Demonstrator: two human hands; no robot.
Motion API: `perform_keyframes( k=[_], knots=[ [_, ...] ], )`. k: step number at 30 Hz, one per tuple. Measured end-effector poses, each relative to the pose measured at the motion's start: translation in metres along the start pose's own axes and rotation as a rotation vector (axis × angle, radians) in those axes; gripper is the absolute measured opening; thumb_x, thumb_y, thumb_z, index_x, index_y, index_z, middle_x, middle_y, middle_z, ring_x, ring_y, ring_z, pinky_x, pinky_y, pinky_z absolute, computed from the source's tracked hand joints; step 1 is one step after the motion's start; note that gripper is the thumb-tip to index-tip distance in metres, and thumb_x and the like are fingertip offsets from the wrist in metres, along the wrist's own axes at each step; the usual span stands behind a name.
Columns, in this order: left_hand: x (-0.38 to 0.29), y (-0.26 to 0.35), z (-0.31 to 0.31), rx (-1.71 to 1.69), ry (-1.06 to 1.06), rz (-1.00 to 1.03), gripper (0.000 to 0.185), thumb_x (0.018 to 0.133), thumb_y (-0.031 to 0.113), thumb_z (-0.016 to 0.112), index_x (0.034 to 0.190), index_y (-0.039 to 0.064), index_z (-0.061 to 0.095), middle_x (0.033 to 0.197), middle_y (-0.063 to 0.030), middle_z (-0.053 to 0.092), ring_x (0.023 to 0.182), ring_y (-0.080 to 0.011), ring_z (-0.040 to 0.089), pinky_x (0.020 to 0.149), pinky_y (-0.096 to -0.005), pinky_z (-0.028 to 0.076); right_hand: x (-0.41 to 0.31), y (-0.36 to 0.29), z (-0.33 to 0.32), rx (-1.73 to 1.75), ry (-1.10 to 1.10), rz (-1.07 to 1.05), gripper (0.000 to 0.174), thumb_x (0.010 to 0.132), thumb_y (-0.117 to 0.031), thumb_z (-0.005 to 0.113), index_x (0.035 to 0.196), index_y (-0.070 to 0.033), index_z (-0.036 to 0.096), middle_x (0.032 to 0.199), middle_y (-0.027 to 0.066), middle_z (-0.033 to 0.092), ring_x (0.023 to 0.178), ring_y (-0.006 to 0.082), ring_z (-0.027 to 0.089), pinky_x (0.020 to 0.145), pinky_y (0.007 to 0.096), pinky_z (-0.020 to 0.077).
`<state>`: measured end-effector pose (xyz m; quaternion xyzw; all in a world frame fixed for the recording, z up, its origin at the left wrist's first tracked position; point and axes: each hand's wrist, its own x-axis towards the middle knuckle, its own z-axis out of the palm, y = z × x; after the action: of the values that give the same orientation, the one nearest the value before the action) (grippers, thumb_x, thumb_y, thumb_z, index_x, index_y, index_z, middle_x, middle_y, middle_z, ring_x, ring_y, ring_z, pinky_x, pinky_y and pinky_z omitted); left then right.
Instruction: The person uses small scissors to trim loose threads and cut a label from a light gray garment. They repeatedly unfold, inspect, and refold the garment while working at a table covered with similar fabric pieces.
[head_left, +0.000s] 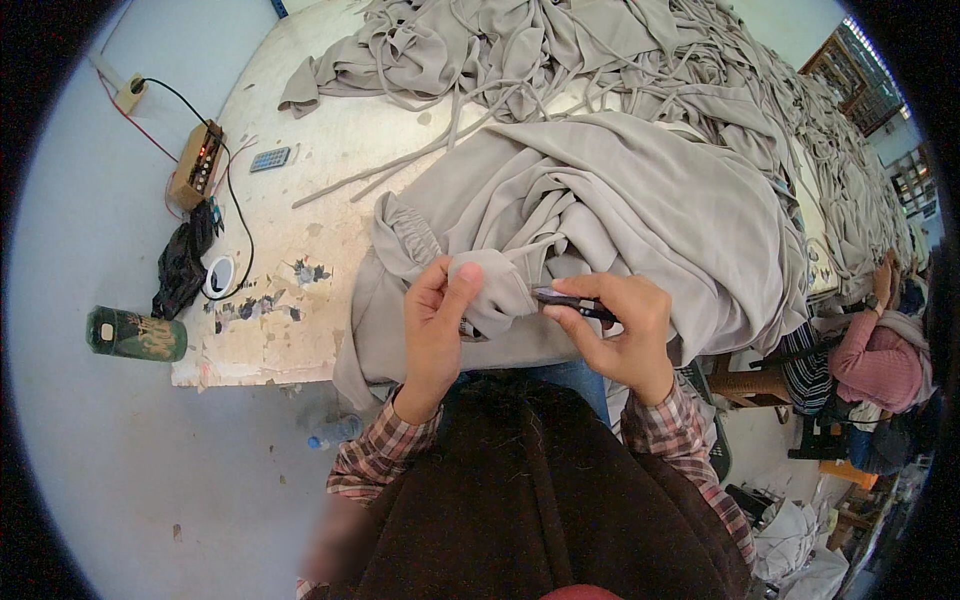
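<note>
A beige-grey fabric garment (660, 217) lies bunched over the near edge of the table and hangs past it. My left hand (439, 322) pinches a folded part of its cloth between thumb and forefinger, close to a gathered elastic section (416, 232). In my right hand (626, 322) is a small dark pair of thread snips (574, 302), held between thumb and fingers. The blade tips point left and meet the edge of the held cloth. Whether the blades are touching a thread is too small to tell. A small label shows partly beneath the left fingers.
More garments of the same cloth (525, 45) are heaped across the table (262, 217). At left are a remote control (270, 159), a wooden box with wires (196, 165), a roll of tape (220, 276), a black plastic bag (184, 259) and a green tumbler (135, 334). Another person (877, 360) sits at right.
</note>
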<state>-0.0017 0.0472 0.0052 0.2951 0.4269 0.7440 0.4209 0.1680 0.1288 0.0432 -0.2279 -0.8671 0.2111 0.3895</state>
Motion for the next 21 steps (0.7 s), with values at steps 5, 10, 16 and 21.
perform_keyframes(
  k=[5, 10, 16, 21],
  knots=[
    [0.002, -0.001, 0.0, -0.055, 0.01, -0.014, 0.02, 0.094, 0.021, 0.055, 0.093, 0.001, 0.06, 0.083, 0.0014, 0.061, 0.071, -0.0017, 0.052, 0.065, -0.0171, 0.041, -0.004, -0.002, 0.004, -0.035, 0.026, -0.05, 0.016, 0.07, -0.016, 0.075, 0.082, -0.008, 0.068, 0.073, 0.0057, 0.067, 0.057, 0.0192, 0.062, 0.05, 0.0277, 0.0428],
    [0.001, -0.001, 0.0, -0.08, 0.003, -0.018, 0.019, 0.094, 0.02, 0.054, 0.092, 0.001, 0.059, 0.083, 0.0012, 0.061, 0.072, -0.0016, 0.052, 0.066, -0.0171, 0.041, -0.005, -0.003, 0.006, -0.059, 0.03, -0.056, 0.015, 0.069, -0.015, 0.075, 0.081, -0.008, 0.068, 0.073, 0.0053, 0.067, 0.057, 0.0187, 0.062, 0.049, 0.0269, 0.0418],
    [-0.001, -0.001, -0.001, -0.062, -0.008, -0.014, 0.019, 0.094, 0.02, 0.054, 0.094, 0.002, 0.059, 0.085, 0.0008, 0.061, 0.074, -0.0019, 0.052, 0.066, -0.0171, 0.041, -0.005, 0.001, 0.006, 0.085, 0.032, 0.064, 0.02, 0.071, -0.01, 0.075, 0.087, -0.003, 0.066, 0.078, 0.0065, 0.067, 0.061, 0.0136, 0.061, 0.056, 0.0236, 0.0448],
    [0.0, -0.006, -0.004, -0.063, -0.104, -0.08, 0.025, 0.095, 0.018, 0.052, 0.112, 0.0, 0.052, 0.099, -0.0036, 0.062, 0.085, -0.0084, 0.058, 0.078, -0.0222, 0.046, -0.002, 0.011, 0.012, 0.463, 0.051, 0.275, 0.031, 0.073, -0.014, 0.076, 0.097, -0.001, 0.061, 0.084, 0.0046, 0.065, 0.065, 0.0053, 0.054, 0.057, 0.0197, 0.0426]
  ],
)
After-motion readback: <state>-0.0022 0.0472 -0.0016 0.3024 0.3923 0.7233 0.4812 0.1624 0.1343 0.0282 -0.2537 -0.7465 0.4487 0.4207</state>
